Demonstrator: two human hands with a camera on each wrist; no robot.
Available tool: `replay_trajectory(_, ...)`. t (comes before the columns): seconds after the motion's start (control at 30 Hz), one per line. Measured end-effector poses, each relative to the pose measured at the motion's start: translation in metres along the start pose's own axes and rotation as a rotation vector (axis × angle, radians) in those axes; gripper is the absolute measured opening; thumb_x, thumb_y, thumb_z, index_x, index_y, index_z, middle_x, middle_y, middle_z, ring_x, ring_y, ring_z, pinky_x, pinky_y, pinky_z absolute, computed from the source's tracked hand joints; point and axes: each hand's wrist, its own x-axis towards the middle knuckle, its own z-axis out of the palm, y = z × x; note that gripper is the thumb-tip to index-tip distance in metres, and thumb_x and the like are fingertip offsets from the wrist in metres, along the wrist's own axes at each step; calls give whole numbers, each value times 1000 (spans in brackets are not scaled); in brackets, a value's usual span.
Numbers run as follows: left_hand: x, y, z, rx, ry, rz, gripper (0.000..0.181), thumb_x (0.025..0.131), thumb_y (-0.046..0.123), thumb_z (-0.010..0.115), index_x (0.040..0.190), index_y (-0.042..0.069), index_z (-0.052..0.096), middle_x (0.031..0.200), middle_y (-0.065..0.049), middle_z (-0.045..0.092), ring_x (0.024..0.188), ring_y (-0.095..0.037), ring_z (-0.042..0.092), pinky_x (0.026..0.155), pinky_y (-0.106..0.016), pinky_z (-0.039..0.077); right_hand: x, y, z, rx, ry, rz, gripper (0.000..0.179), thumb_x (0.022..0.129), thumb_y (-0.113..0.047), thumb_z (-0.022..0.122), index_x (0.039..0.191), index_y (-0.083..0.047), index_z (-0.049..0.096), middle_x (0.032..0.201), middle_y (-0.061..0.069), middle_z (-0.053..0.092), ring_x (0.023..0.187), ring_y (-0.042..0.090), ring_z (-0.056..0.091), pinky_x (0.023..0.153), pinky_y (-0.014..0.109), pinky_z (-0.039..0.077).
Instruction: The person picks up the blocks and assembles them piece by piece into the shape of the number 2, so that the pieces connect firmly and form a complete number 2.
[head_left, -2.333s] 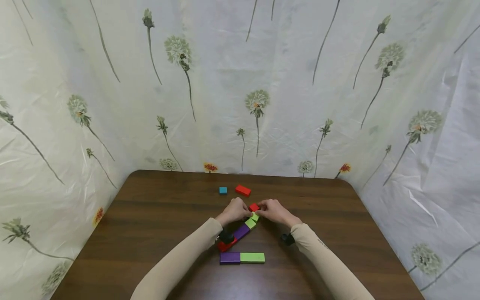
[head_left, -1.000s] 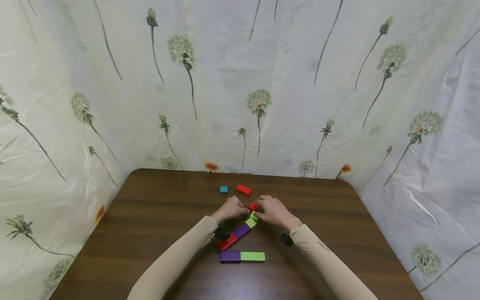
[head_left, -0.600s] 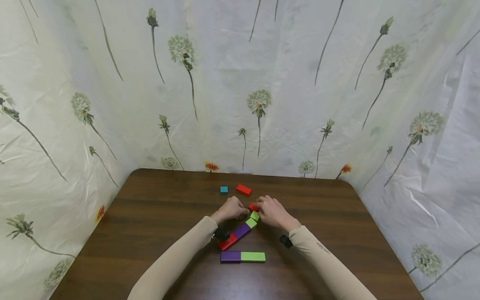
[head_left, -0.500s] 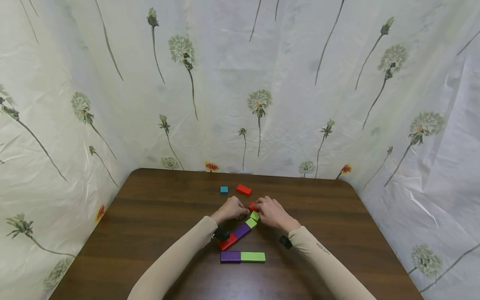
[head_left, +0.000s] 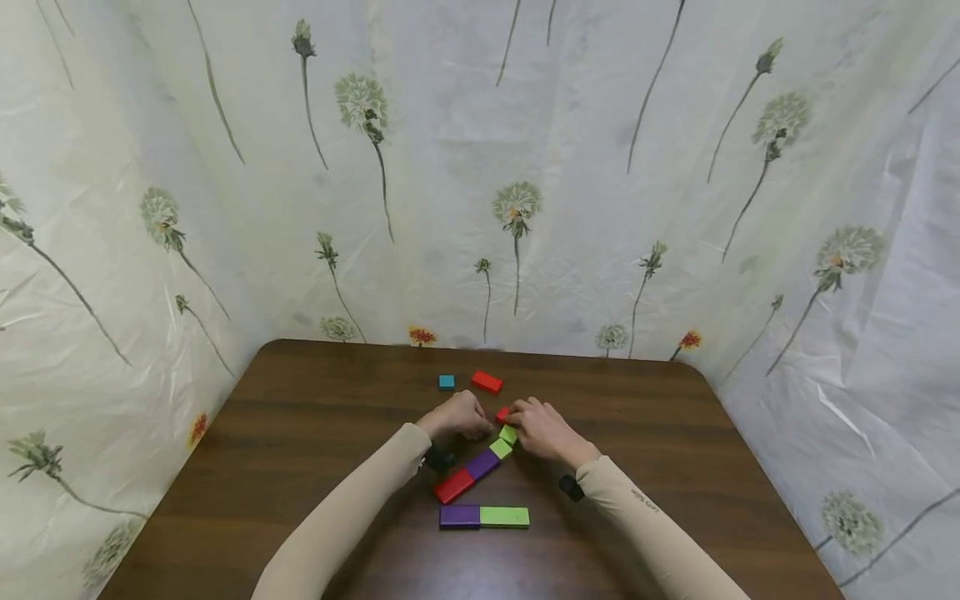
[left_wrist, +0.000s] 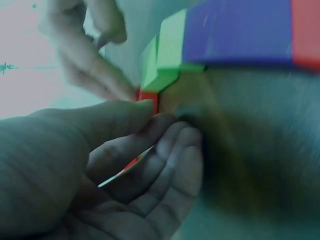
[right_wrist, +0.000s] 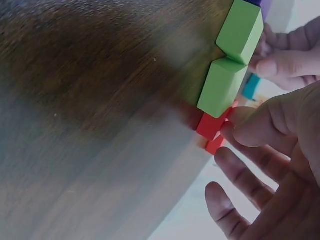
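Note:
A bent row of blocks lies on the table. It runs from a long red block (head_left: 453,485) through a purple block (head_left: 483,463) and two small green blocks (right_wrist: 240,30) to a small red block (right_wrist: 212,126) at the far end. My right hand (head_left: 546,429) is at that end, its index fingertip touching the small red block while the thumb stays apart, beside the nearer green block. The other right fingers are spread. On the row's left side, my left hand (head_left: 462,415) has curled fingers, thumb against index, close to the small red block and holding nothing.
Behind the hands lie a small blue block (head_left: 447,382) and another red block (head_left: 487,382). In front, a purple block (head_left: 459,517) and a long green block (head_left: 504,517) lie end to end. A flower-patterned curtain (head_left: 555,250) borders the dark wooden table (head_left: 300,417).
The small red block has shifted slightly left under my right fingers. My left hand has drawn back a little to the left from the row's end. The other blocks stay put.

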Motion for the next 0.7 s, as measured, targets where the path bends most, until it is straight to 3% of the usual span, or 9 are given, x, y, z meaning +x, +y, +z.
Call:
replay_trajectory(0.17,2,1,-14,51,-59,-2,13,86,10,71,82,-1,77,80,-16,73,69,-21,68,67,-34,57,-2,1,0,12,-9,10,29,89,-7,58,115,-11,72,115,7,64,105,28,55,83,44,45)
replay_trajectory(0.3,5,3,-22,112,-53,-5,12,85,8,71,81,-1,77,78,-14,73,66,-19,66,62,-29,55,-3,2,1,18,-7,18,29,89,-6,57,113,-11,72,114,7,64,105,28,55,82,44,45)
replay_trajectory(0.5,10,6,-32,235,1,17,14,84,4,68,73,0,75,64,-4,66,53,-9,51,49,-20,41,-4,2,2,28,1,21,29,90,-6,57,113,-11,73,113,7,64,104,29,56,82,44,44)
replay_trajectory(0.7,20,7,-38,357,107,66,18,82,-1,64,67,3,74,58,6,56,54,-8,42,50,-21,37,-4,1,1,1,6,5,27,89,-7,60,112,-12,73,111,7,65,103,29,57,79,43,45)
